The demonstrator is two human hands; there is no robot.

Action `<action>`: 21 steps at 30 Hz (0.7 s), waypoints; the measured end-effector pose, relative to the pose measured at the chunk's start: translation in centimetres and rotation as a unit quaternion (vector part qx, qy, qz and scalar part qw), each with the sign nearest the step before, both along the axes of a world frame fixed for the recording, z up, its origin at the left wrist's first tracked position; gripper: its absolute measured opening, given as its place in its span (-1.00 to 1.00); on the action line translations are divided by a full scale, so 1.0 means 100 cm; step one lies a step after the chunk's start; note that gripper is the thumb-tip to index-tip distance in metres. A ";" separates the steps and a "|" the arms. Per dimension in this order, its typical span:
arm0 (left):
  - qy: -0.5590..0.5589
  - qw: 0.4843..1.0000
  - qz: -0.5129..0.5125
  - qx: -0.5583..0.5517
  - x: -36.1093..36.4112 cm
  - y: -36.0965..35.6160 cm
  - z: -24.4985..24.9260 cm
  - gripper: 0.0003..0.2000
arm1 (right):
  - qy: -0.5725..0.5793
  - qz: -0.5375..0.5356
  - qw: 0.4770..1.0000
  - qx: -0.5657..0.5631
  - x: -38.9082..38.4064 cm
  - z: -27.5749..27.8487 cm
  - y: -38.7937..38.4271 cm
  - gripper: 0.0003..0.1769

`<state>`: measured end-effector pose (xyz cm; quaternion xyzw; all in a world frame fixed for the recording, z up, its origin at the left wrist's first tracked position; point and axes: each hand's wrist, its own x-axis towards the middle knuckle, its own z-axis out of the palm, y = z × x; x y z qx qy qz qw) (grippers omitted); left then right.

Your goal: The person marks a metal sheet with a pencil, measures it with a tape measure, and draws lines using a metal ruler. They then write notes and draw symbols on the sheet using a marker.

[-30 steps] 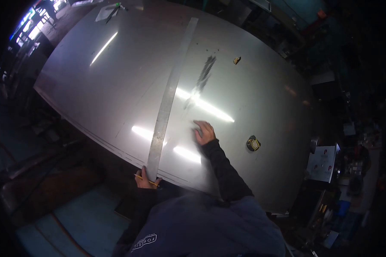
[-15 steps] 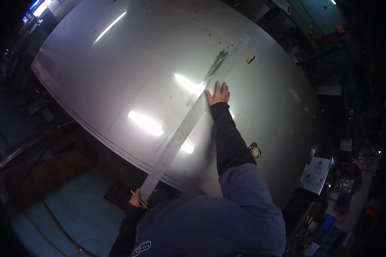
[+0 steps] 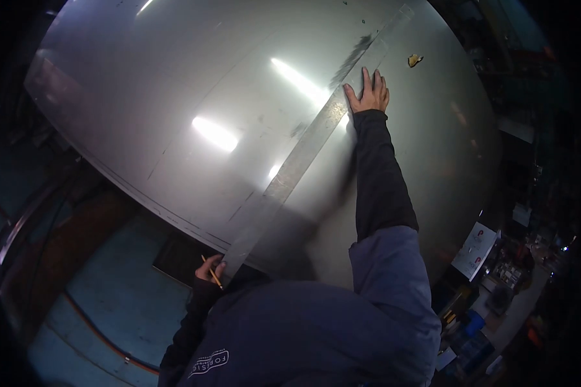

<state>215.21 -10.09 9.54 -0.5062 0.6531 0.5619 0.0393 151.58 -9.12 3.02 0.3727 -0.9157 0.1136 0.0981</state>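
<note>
A long flat metal straightedge (image 3: 297, 161) lies slantwise across a large sheet of metal (image 3: 193, 84). On its upper part rests my right hand (image 3: 370, 95), open and flat with the fingers apart. My left hand (image 3: 208, 267) is at the near end of the straightedge, by the sheet's edge. Its fingers are closed around a yellow pencil (image 3: 217, 279), and the thumb side is against the straightedge. Dark scribbled marks (image 3: 352, 59) and thin drawn lines show on the sheet beside the straightedge.
A small yellow and dark object (image 3: 414, 60) lies on the sheet right of my right hand. A printed white box or sheet (image 3: 475, 250) and cluttered tools stand at the right. A hose (image 3: 97, 330) runs over the blue floor at lower left.
The view has shifted, and the straightedge and my right hand appear higher and further right. My left hand shows more of the pencil. The yellow tape measure is out of sight.
</note>
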 end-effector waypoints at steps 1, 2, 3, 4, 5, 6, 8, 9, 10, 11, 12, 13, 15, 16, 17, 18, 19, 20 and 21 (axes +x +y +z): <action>0.002 1.000 0.013 0.003 -0.004 -0.002 0.000 -0.74 | -0.005 0.001 1.000 -0.008 -0.002 0.001 -0.001 -0.08; 0.000 1.000 0.012 0.007 -0.007 -0.004 0.000 -0.74 | -0.010 0.003 1.000 -0.016 -0.003 0.002 -0.004 -0.07; 0.010 1.000 0.018 0.003 -0.011 -0.007 0.000 -0.76 | -0.012 0.002 1.000 -0.013 -0.004 0.003 -0.006 -0.07; 0.021 0.999 0.024 -0.002 -0.013 -0.009 -0.002 -0.78 | -0.007 0.002 1.000 -0.007 -0.005 0.002 -0.006 -0.06; 0.019 1.000 0.021 0.000 -0.016 -0.011 -0.003 -0.78 | -0.001 0.001 1.000 0.000 -0.005 0.002 -0.005 -0.06; 0.024 0.999 0.022 0.000 -0.018 -0.012 -0.004 -0.80 | -0.003 -0.001 1.000 0.002 -0.004 0.004 -0.005 -0.06; 0.027 0.999 0.023 0.000 -0.026 -0.012 -0.005 -0.81 | 0.007 0.002 1.000 -0.001 -0.004 0.004 -0.005 -0.04; 0.011 0.999 0.036 0.001 -0.029 -0.012 -0.006 -0.80 | 0.006 0.000 1.000 0.000 -0.004 0.004 -0.006 -0.04; -0.006 0.999 0.048 0.002 -0.029 -0.012 -0.006 -0.77 | 0.003 0.001 1.000 -0.008 -0.002 0.006 -0.006 -0.04; -0.007 0.999 0.046 0.004 -0.028 -0.012 -0.006 -0.77 | 0.000 0.002 1.000 -0.015 -0.001 0.007 -0.006 -0.04; -0.026 0.998 0.051 0.031 -0.027 -0.013 -0.008 -0.74 | 0.001 0.001 1.000 -0.014 -0.001 0.007 -0.006 -0.04; -0.045 0.996 0.057 0.057 -0.029 -0.013 -0.007 -0.72 | -0.003 0.001 1.000 -0.011 -0.002 0.007 -0.005 -0.04; -0.048 0.995 0.061 0.068 -0.030 -0.013 -0.006 -0.71 | -0.006 0.003 1.000 -0.010 -0.002 0.007 -0.006 -0.04; -0.051 0.994 0.064 0.077 -0.032 -0.015 -0.003 -0.70 | -0.007 0.001 1.000 -0.010 -0.002 0.006 -0.006 -0.04; -0.050 0.994 0.062 0.076 -0.037 -0.018 0.007 -0.70 | -0.007 -0.001 1.000 -0.009 -0.001 0.007 -0.005 -0.04; -0.058 0.994 0.053 0.077 -0.043 -0.020 0.017 -0.70 | -0.003 -0.004 1.000 -0.011 0.001 0.007 -0.004 -0.04; -0.061 0.994 0.043 0.076 -0.050 -0.022 0.019 -0.69 | -0.008 -0.007 1.000 -0.006 0.004 0.009 -0.005 -0.04; -0.045 0.997 0.036 0.056 -0.043 -0.020 0.010 -0.69 | -0.008 -0.010 1.000 -0.005 0.002 0.012 -0.007 -0.03; -0.020 0.998 0.041 0.045 -0.036 -0.015 0.003 -0.68 | -0.018 -0.013 1.000 -0.011 0.003 0.014 -0.007 -0.05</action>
